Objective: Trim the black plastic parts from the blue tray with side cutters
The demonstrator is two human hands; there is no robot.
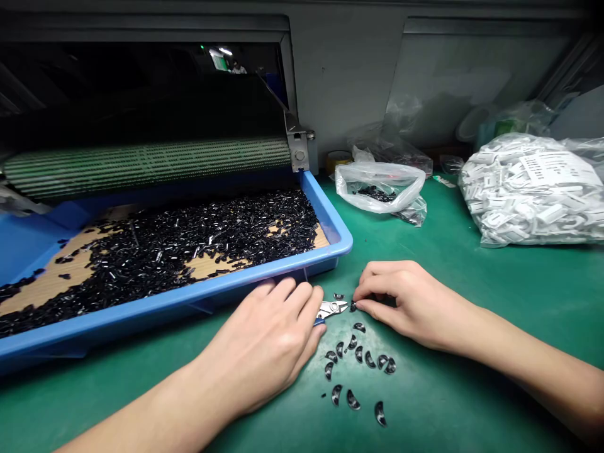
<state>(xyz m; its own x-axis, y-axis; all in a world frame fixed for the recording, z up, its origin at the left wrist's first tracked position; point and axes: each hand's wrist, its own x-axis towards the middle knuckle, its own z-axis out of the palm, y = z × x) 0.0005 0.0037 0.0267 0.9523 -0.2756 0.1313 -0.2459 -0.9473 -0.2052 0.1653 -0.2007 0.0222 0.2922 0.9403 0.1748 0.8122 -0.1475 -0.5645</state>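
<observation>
Nippers [333, 307] fill closed left hand [278, 336]; right [413, 303] pinches piece [353, 306].

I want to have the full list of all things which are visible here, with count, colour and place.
Cutters: one, silver with blue, in the left hand
Small piece: one, black, at the right fingertips
Crescent pieces: about a dozen, black, loose between and below the hands
Tray: one, blue, left
Tiny parts: uncountable, black, in the tray
Belt: one, green, above the tray
Open bag: one, clear, black contents, back centre
Full bag: one, clear, white parts, right
Table: one, green, underneath
Left hand: one, bare, centre
Right hand: one, bare, right of centre
</observation>
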